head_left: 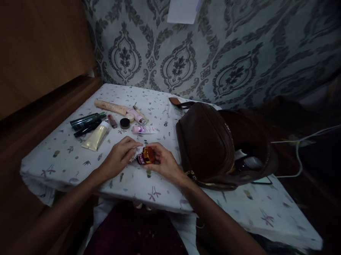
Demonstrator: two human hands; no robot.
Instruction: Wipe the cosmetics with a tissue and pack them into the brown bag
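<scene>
My right hand (163, 161) grips a small amber bottle with a pink label (145, 156), holding it on its side just above the white patterned cloth (60, 156). My left hand (119, 156) reaches in from the left, its fingertips pinched at the bottle's labelled end. Both hands meet over the middle of the cloth, right beside a brown leather bag (208, 144).
Cosmetics lie in a cluster behind the hands: a beige tube (96, 137), dark tubes (86, 120), a long tan tube (110, 106), a small black-lidded jar (125, 123), a pink tube (143, 129). The open bag holds items. A white cable (299, 151) runs right. Patterned wall behind.
</scene>
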